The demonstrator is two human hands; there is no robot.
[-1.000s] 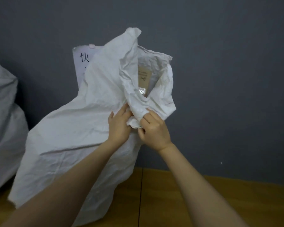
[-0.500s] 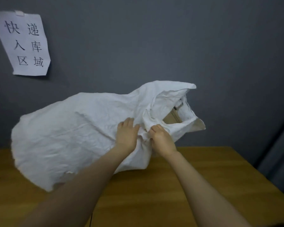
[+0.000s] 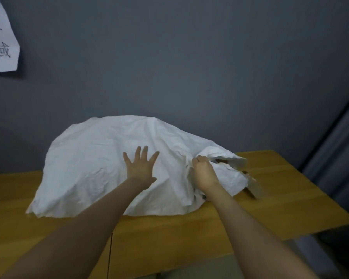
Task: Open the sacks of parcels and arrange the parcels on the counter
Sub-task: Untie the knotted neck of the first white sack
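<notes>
Sack (image 3: 101, 168): white, crumpled, lies on its side on the wooden counter (image 3: 280, 208). It is bulged in the middle and flat at its left end. Its mouth (image 3: 222, 158) points right, loose and partly gaping, dark inside.

Parcel (image 3: 252, 184): a pale flat edge pokes out below the sack's mouth and touches the counter. It is blurred, so its kind is not readable. Other contents are hidden under the cloth.

Right hand (image 3: 203, 172): at the sack's mouth, on the near lip. The fingers are curled and pinch a fold of the cloth.

Left hand (image 3: 140, 168): on the sack's near side, left of the mouth. The palm is flat and the fingers (image 3: 145, 153) are spread wide, pressing the bulge.

Beyond the sack: a grey wall (image 3: 189, 67) behind it and a paper sign (image 3: 0, 47) with handwritten characters high to its left.

Step in hand, as judged: opening the mouth and getting the parcels out onto the counter.

To do it well:
- The flat hand should pin the sack's body so that it does not slide.
- The pinching hand should lift the lip up and back, not drag it sideways. The cloth looks slack and would bunch over the opening.
- The parcels should come out low and slowly. The counter's right edge is near the sack's mouth, so a hard tip could send the first parcel over it.
- The opening should be widened before the person reaches in.
</notes>
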